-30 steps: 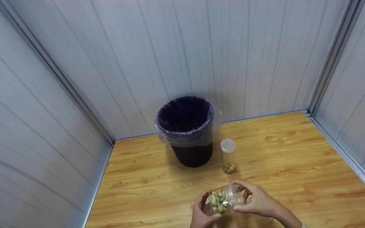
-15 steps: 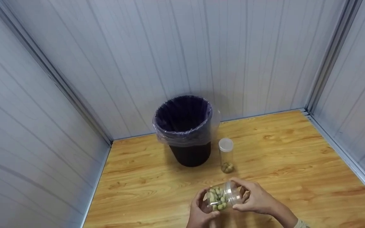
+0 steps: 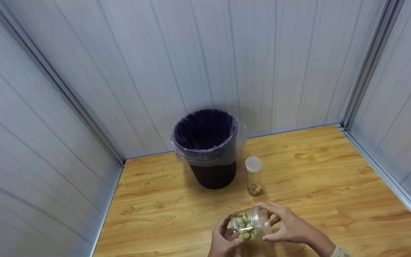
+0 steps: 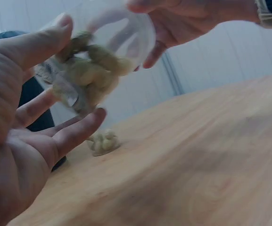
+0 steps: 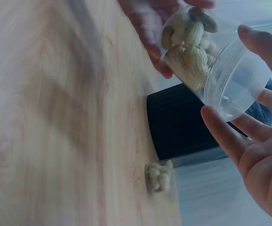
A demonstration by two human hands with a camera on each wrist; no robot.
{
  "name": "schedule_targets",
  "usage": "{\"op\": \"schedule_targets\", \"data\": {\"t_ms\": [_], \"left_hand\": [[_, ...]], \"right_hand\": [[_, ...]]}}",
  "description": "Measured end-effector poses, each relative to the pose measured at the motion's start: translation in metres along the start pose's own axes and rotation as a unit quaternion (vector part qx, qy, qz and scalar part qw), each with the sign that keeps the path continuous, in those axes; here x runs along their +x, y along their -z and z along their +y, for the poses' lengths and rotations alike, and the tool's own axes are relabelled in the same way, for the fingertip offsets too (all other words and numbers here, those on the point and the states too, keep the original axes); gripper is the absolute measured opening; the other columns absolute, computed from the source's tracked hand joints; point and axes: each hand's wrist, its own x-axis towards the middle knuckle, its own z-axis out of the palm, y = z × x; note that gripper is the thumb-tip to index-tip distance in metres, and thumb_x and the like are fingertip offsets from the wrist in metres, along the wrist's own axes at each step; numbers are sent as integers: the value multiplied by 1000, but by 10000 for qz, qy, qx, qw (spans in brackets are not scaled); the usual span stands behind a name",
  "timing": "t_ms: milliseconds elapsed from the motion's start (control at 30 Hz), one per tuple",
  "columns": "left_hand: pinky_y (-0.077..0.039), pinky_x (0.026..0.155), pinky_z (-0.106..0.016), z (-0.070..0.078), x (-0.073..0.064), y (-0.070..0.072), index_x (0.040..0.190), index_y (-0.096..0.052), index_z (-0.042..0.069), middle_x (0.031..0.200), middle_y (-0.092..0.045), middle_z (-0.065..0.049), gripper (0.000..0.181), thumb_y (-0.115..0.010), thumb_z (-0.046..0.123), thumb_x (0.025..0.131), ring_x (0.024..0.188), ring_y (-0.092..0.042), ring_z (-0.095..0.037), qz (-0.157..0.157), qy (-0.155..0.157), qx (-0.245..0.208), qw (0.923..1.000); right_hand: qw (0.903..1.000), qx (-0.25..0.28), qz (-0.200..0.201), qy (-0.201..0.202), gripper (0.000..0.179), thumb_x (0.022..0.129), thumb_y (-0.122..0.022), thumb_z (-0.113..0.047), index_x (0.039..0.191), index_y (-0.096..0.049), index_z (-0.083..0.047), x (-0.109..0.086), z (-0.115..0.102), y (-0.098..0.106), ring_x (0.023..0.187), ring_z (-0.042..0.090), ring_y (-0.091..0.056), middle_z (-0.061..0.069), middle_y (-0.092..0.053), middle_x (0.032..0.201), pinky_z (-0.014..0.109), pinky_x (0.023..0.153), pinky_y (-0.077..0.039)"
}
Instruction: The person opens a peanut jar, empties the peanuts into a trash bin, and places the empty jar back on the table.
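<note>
Both hands hold a clear plastic jar tilted on its side above the wood-patterned surface. Peanuts in their shells lie inside it, toward its base. My left hand grips the base end, with thumb and fingers around it. At the other end, my right hand pinches the clear, ringed end piece between thumb and fingers. A taller clear jar with a whitish lid stands upright just beyond the hands, a few peanuts at its bottom.
Behind the standing jar, to its left, is a black bin lined with a translucent purple bag. Pale panel walls close off the back and both sides of the wood-patterned surface.
The head view has shifted slightly, so everything sits a little further left. The peanuts inside the held jar have shifted a little; both hands keep their hold on it.
</note>
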Motion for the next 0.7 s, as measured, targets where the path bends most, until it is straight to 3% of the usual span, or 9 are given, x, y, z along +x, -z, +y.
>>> {"op": "schedule_targets", "data": {"t_ms": [167, 300, 433, 500, 567, 633, 700], "left_hand": [[-48, 94, -47, 2, 4, -1, 136, -29, -19, 134, -47, -22, 76, -77, 1, 80, 118, -52, -35, -22, 87, -124, 9999], [-48, 94, -46, -1, 3, -2, 135, -28, -20, 134, -47, -21, 76, -76, -3, 79, 119, -52, -33, 129, 95, -222, 9996], [-49, 94, -41, -4, 1, -3, 134, -29, -18, 134, -48, -17, 74, -75, -6, 79, 119, -52, -30, 485, 58, -363, 9981], [-48, 95, -40, -6, 1, -5, 134, -29, -17, 134, -48, -17, 73, -74, -7, 77, 120, -51, -30, 648, 17, -370, 9972], [-48, 95, -40, -8, 2, -7, 133, -29, -17, 132, -48, -17, 73, -74, -8, 76, 119, -51, -29, 749, -20, -355, 9966], [-47, 97, -41, -11, 3, -8, 133, -28, -18, 131, -48, -17, 74, -73, -12, 74, 119, -50, -29, 765, -56, -415, 9962], [-46, 98, -41, -14, 4, -9, 132, -26, -20, 130, -47, -19, 76, -72, -15, 72, 119, -50, -29, 709, -138, -474, 9963]], "right_hand": [[9991, -271, -223, 226, 89, 70, -87, -10, 145, -40, -15, 7, -4, 6, 107, 23, -55, 5, -49, 133, 39, 77, -55], [9991, -149, -284, 272, 96, 70, -87, -11, 149, -33, -10, 8, -5, 6, 122, 29, -48, 11, -40, 145, 47, 87, -51], [9976, -32, 373, -577, 91, 80, -81, -25, 152, -27, -10, 9, -12, 1, 127, 38, -44, 19, -34, 150, 54, 94, -45], [9874, -231, 931, -1261, 76, 87, -73, -33, 149, -35, -12, 13, -18, -2, 119, 38, -52, 21, -42, 144, 53, 89, -49], [9690, -678, 1347, -1959, 59, 93, -63, -43, 142, -46, -14, 18, -24, -6, 106, 33, -61, 19, -53, 134, 49, 82, -53], [9497, -1249, 1472, -2464, 54, 94, -56, -51, 134, -55, -16, 22, -29, -8, 96, 28, -64, 14, -62, 122, 46, 78, -53], [9377, -1622, 1366, -2751, 55, 93, -54, -57, 129, -60, -16, 26, -34, -9, 92, 26, -64, 10, -67, 113, 48, 76, -52]]}}
